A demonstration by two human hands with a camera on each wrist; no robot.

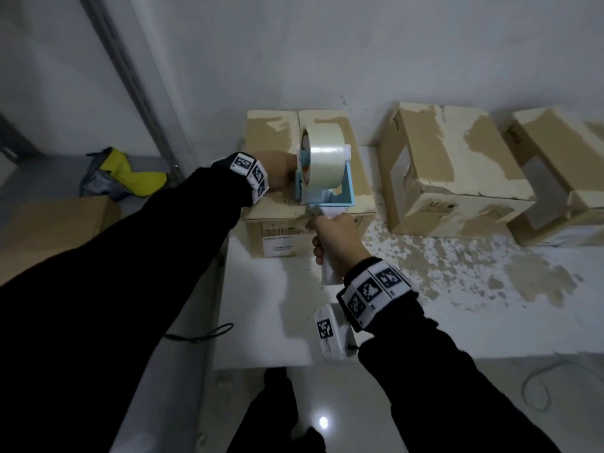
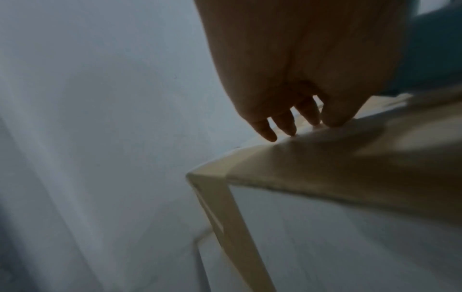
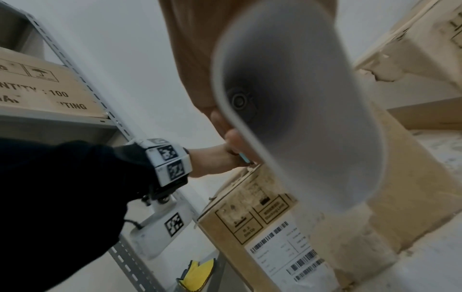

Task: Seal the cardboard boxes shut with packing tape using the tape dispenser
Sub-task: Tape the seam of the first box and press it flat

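The light blue plastic tape dispenser [image 1: 322, 178] with its roll of clear packing tape [image 1: 327, 156] is held over the top of the worn brown cardboard box [image 1: 277, 132] on the white counter [image 1: 271, 305]. Its white handle [image 1: 327, 266] is gripped in the curled fingers of the right hand [image 1: 336, 243], just in front of the box. The left hand [image 1: 277, 173] is laid on the box top just left of the dispenser, fingers fairly straight, fingertips [image 2: 287, 128] touching the cardboard. On the front face of the box, below the right hand, a white barcode label [image 3: 287, 251] and printed handling symbols are seen; the small print is not legible. To the right of the right hand, two more torn brown cardboard boxes [image 1: 457, 165] are set. On a shelf box [image 3: 37, 89] left of the left hand, ": 100" is read.
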